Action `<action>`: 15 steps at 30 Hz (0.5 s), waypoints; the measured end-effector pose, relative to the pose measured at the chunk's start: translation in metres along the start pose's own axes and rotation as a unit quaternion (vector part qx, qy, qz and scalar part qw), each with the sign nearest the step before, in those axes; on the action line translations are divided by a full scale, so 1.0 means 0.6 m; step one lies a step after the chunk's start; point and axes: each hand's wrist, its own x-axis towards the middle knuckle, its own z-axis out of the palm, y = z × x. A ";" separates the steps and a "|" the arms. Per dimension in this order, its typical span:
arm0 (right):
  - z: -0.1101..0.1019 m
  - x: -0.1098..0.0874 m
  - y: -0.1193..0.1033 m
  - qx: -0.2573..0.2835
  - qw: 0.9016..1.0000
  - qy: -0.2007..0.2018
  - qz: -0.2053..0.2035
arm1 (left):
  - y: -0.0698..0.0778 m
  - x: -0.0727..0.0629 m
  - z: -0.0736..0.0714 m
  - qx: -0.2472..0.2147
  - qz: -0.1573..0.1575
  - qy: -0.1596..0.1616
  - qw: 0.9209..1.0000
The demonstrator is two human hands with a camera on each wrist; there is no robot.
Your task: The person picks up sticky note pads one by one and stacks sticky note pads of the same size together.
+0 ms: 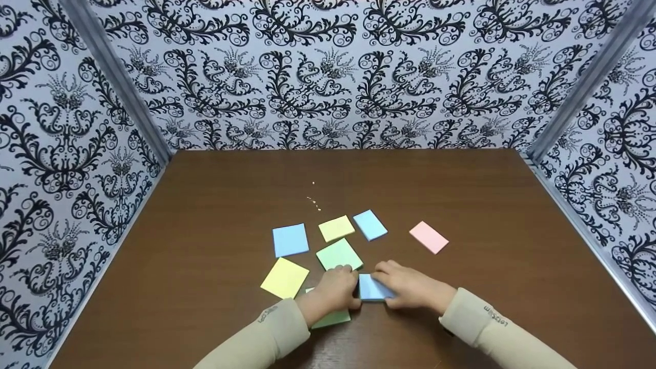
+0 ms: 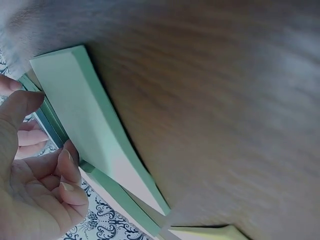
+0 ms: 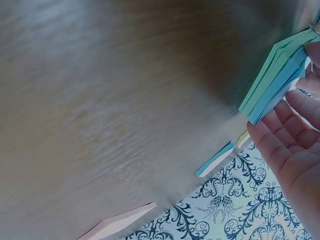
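In the head view a stack of sticky note pads (image 1: 373, 288), blue on top, lies near the front of the table between my two hands. Green layers show under the blue of the stack (image 3: 280, 75) in the right wrist view. My right hand (image 1: 410, 284) grips its right side between thumb and fingers. At its left side, my left hand (image 1: 335, 289) holds the edge with thumb and curled fingers. Beneath my left wrist lies a pale green pad (image 1: 332, 319), partly covered by the hand. Another green pad (image 1: 339, 254) sits just beyond the left fingers.
Farther left lie a yellow pad (image 1: 285, 278) and a blue pad (image 1: 290, 240). Behind the green pad are a small yellow pad (image 1: 336, 228) and a small blue pad (image 1: 370, 225). A pink pad (image 1: 429, 237) lies to the right. Patterned walls (image 1: 328, 77) enclose the brown table (image 1: 215, 205).
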 end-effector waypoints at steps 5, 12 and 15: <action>-0.002 -0.001 -0.002 0.020 1.000 -0.008 0.003 | 0.001 -0.001 -0.001 0.016 -0.002 -0.012 1.000; -0.007 -0.012 0.005 0.037 0.999 -0.023 0.026 | 0.002 -0.002 -0.003 0.015 -0.004 -0.021 1.000; -0.009 -0.016 0.007 0.044 0.997 -0.043 0.050 | 0.002 -0.003 -0.004 0.015 0.001 -0.018 1.000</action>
